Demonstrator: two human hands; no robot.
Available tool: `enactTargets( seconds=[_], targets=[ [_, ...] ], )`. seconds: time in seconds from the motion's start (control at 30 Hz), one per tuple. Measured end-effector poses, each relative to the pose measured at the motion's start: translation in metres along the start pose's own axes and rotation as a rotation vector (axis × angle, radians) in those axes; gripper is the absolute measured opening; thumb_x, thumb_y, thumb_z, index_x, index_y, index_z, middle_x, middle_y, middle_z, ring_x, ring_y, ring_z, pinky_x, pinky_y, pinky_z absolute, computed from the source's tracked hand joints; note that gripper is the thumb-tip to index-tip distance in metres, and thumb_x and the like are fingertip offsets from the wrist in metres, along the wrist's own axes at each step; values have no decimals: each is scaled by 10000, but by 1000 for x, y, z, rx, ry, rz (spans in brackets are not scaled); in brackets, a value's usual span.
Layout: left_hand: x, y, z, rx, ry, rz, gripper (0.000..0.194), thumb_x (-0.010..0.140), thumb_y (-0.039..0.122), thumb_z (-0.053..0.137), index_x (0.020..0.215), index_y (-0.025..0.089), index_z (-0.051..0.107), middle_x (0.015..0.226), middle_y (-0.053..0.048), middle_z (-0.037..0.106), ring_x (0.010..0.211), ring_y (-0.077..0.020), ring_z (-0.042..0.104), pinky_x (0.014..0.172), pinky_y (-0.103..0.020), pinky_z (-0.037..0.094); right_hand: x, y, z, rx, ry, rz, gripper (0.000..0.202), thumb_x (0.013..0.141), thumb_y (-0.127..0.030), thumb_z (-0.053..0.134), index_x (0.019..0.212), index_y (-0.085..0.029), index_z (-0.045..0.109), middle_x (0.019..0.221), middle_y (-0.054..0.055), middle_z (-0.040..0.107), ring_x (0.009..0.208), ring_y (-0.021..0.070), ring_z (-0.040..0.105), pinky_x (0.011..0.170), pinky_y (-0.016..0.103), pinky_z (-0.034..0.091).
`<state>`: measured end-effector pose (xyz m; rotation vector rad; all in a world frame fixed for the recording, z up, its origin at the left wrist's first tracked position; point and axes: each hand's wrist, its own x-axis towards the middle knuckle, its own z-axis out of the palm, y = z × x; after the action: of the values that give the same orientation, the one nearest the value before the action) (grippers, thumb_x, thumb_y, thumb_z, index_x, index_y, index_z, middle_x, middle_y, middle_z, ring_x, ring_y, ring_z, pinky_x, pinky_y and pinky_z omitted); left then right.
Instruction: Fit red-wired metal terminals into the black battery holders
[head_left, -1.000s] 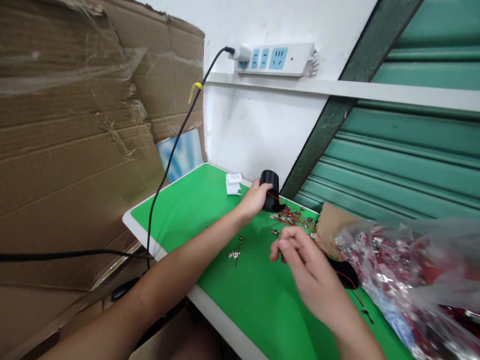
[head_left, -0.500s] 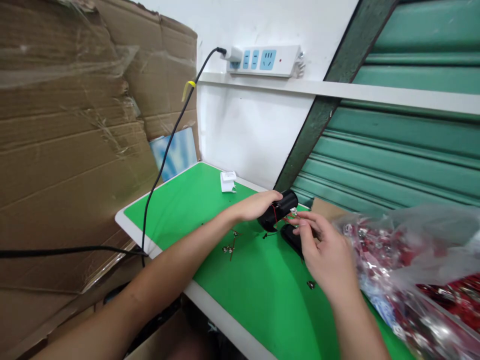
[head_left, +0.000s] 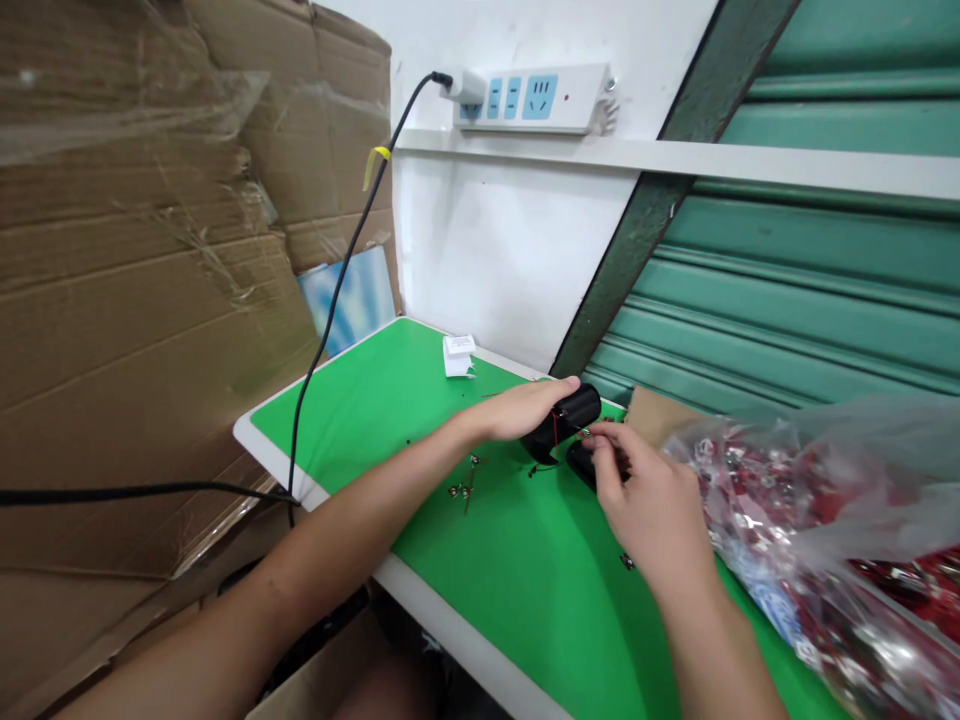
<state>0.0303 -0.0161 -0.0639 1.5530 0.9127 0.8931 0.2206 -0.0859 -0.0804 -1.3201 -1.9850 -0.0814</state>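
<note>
Your left hand (head_left: 525, 408) grips the black cylinder (head_left: 574, 415) tipped on its side near the desk's (head_left: 390, 400) far edge, long axis toward the right hand (head_left: 649, 500), whose fingers pinch a red-wired part beside it.

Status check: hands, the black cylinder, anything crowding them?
Left hand grips black cylinder, tipped on its side. Right hand pinches at its red wire. Plastic bag close by right hand.
</note>
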Motion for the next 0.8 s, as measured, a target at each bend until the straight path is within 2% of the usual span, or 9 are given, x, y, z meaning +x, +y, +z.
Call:
enactTargets(
  seconds=[0.1, 0.27, 0.43, 0.57, 0.7, 0.8],
  targets=[
    [2, -4, 0, -29, -7, 42, 470, 1009, 527, 549, 754, 198, 767, 850, -53, 734, 788, -162, 584, 733, -202, 491, -1, 0, 1, -31, -8, -3, 255, 1003, -275, 512, 1073, -195, 744, 901, 76, 828, 746, 237, 793, 661, 309, 562],
    [2, -6, 2, 44, -7, 83, 484, 1012, 530, 515, 747, 216, 773, 812, -48, 736, 770, -170, 599, 692, -202, 496, -1, -1, 2, -80, -21, -12, 288, 1007, -287, 500, 1066, -191, 765, 842, 70, 820, 677, 228, 771, 612, 299, 510],
    [-1, -1, 5, -6, 14, 3, 432, 1015, 473, 565, 770, 206, 801, 879, -64, 749, 838, -179, 616, 823, -212, 527, -1, 0, 1, -137, -32, -39, 305, 999, -273, 480, 1054, -184, 766, 769, 75, 793, 606, 223, 728, 571, 303, 455],
    [-1, -3, 5, -65, 28, 25, 349, 956, 476, 659, 787, 210, 809, 930, -63, 765, 941, -211, 642, 907, -232, 548, -2, 1, 3, -152, -54, -63, 297, 992, -244, 463, 1060, -187, 747, 771, 74, 783, 619, 227, 722, 577, 306, 456],
    [0, -6, 5, 17, 24, 66, 379, 963, 521, 613, 825, 233, 816, 901, -57, 770, 945, -222, 667, 929, -265, 568, -3, 3, 5, -178, -37, -111, 295, 995, -221, 450, 1066, -180, 734, 847, 93, 800, 685, 236, 747, 620, 312, 494],
    [-1, -4, 6, 74, 23, 38, 428, 994, 534, 558, 842, 232, 820, 939, -70, 777, 960, -220, 678, 970, -282, 563, -3, 3, 6, -190, -18, -153, 291, 1000, -205, 445, 1057, -172, 729, 850, 99, 800, 690, 238, 749, 630, 315, 505]
  ],
)
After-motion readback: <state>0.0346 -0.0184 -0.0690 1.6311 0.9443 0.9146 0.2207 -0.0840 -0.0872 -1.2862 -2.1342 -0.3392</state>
